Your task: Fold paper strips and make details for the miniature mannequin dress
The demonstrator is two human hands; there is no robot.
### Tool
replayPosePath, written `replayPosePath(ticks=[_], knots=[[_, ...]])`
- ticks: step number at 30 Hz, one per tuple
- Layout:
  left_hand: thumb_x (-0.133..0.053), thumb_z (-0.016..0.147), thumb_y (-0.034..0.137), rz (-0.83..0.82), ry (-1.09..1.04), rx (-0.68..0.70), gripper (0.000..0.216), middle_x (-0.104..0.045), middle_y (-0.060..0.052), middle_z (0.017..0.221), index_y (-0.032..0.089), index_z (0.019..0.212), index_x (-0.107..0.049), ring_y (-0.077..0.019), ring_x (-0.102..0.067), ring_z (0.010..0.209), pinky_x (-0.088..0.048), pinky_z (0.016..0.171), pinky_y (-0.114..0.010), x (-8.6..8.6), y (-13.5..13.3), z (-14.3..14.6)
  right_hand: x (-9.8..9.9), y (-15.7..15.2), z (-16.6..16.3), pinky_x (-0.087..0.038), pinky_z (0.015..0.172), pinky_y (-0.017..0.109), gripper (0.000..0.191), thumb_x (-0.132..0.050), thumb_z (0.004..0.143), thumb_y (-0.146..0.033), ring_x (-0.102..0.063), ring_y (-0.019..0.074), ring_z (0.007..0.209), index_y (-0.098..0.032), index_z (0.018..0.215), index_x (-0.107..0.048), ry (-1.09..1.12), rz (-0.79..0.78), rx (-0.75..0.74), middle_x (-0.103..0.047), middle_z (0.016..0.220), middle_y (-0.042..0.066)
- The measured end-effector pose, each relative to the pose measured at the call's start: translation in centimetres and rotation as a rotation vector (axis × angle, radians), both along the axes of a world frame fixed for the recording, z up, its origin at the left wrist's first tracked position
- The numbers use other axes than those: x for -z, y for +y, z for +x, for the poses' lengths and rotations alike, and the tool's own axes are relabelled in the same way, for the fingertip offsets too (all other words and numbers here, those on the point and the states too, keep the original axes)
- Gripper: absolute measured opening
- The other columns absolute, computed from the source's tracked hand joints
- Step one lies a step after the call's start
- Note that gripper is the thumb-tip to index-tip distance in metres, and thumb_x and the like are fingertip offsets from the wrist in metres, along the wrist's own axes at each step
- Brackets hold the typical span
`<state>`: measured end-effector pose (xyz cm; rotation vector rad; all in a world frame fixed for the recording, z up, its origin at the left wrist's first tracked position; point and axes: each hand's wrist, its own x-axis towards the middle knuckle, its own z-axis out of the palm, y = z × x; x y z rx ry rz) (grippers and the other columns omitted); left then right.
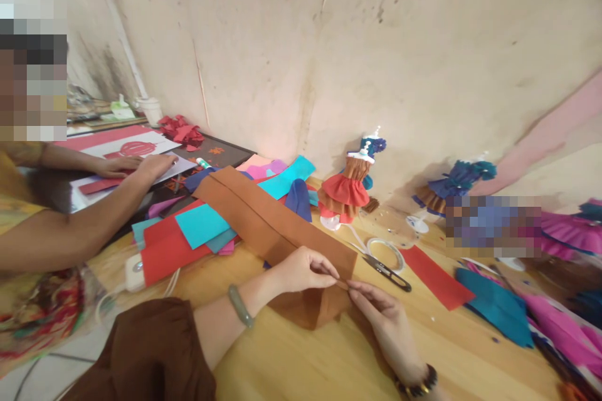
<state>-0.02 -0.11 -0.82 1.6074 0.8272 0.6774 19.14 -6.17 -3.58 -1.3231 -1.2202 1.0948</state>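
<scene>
A long folded strip of brown cloth [263, 213] lies across the wooden table [301, 363], running from the back left toward me. My left hand [303, 269] is closed in a pinch on the near end of the cloth, at the fold. My right hand [380, 313] pinches the same near edge from the right, its fingertips meeting those of the left hand. A green bangle sits on my left wrist and a dark beaded bracelet on my right wrist.
Small black thread snips [392, 277] and a roll of tape [385, 249] lie just beyond my hands. Red [439, 285], teal [202, 224] and pink cloth pieces are scattered about. Two small dressed mannequins [350, 185] stand by the wall. Another person's hands [136, 166] rest on paper at the left.
</scene>
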Motion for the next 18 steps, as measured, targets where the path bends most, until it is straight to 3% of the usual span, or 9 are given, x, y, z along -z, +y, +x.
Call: replayPosePath(ticks=[7, 12, 18], knots=[[-0.061, 0.071, 0.016, 0.041, -0.043, 0.005, 0.025, -0.071, -0.010, 0.090, 0.011, 0.095, -0.066, -0.0169, -0.066, 0.082, -0.049, 0.075, -0.027, 0.3, -0.6, 0.4, -0.2, -0.2, -0.4, -0.052, 0.084, 0.035, 0.038, -0.070, 0.070, -0.040, -0.063, 0.0256, 0.098, -0.021, 0.102, -0.066, 0.062, 0.034, -0.094, -0.069, 0.106, 0.010], [-0.058, 0.072, 0.017, 0.211, 0.054, 0.043, 0.026, -0.071, -0.010, 0.092, 0.012, 0.097, -0.066, -0.0166, -0.065, 0.082, -0.049, 0.076, -0.025, -0.4, -1.1, 0.3, 0.8, 0.1, -0.2, -0.054, 0.078, 0.034, 0.044, -0.072, 0.068, -0.040, -0.066, 0.0223, 0.086, -0.019, 0.106, -0.063, -0.001, 0.083, -0.042, -0.071, 0.092, 0.009], [-0.058, 0.075, 0.024, 0.367, 0.211, 0.043, 0.024, -0.071, -0.006, 0.088, 0.015, 0.094, -0.068, -0.0160, -0.064, 0.077, -0.046, 0.070, -0.023, -0.5, -1.1, 0.3, 1.1, -0.2, -0.2, -0.055, 0.076, 0.033, 0.041, -0.071, 0.069, -0.039, -0.066, 0.0211, 0.083, -0.019, 0.104, -0.064, -0.026, 0.110, 0.010, -0.071, 0.090, 0.007]])
